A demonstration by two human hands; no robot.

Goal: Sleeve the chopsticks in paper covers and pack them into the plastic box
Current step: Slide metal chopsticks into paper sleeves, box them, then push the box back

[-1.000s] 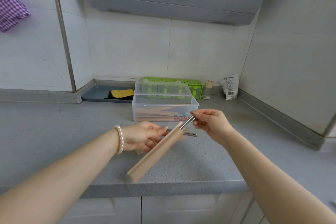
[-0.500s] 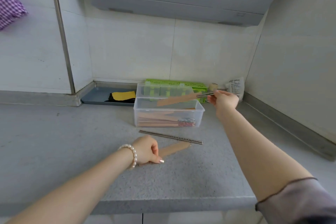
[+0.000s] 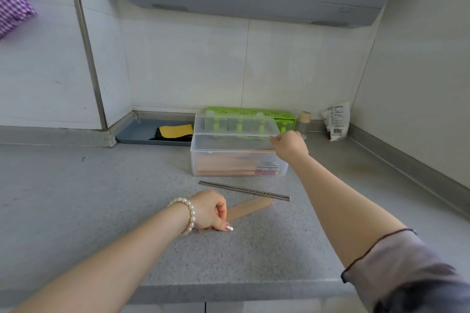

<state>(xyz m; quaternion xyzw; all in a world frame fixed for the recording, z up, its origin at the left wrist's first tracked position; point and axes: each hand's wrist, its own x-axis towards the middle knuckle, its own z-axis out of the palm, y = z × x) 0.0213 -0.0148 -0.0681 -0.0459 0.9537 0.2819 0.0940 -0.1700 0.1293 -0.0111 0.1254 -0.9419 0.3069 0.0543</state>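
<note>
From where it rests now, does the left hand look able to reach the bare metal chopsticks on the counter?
Probably yes. The left hand rests on the paper sleeve, and the metal chopsticks lie just beyond it on open counter with nothing between.

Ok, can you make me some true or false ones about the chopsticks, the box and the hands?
1. The clear plastic box has its lid open. True.
2. The pair of silver metal chopsticks lies inside the box. False: it lies on the grey speckled counter in front of the box.
3. The left hand rests on the tan paper cover. True.
4. The right hand is on the counter's front edge. False: it is over the box's right end.
</note>
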